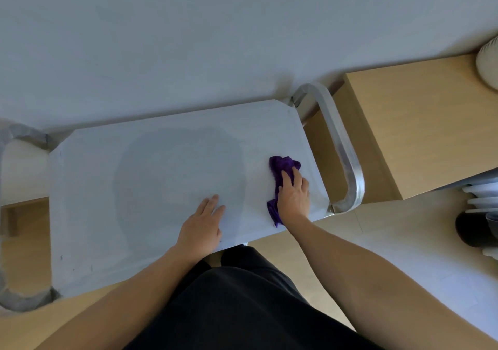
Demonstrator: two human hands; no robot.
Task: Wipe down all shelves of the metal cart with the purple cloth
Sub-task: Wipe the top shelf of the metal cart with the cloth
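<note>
Nearest to the camera, dark clothing point(242, 309) is seen at the lower edge, and two bare forearms are stretched forward over it. The left hand point(200, 228) is laid flat on the near part of the top shelf point(161, 161) of the metal cart; its grip is apart, with straight fingers, and nothing is held. A little further and to the right, the right hand point(293, 196) is placed on the purple cloth point(283, 165). The cloth is pressed down on the shelf under the palm and the almost straight fingers, so this grip is also not closed. The cloth lies bunched near the right end of the shelf. A curved metal handle point(342, 145) is fixed at that end. Beyond it a wooden bench point(417, 123) is seen, and a white wall point(188, 40) behind the cart.
</note>
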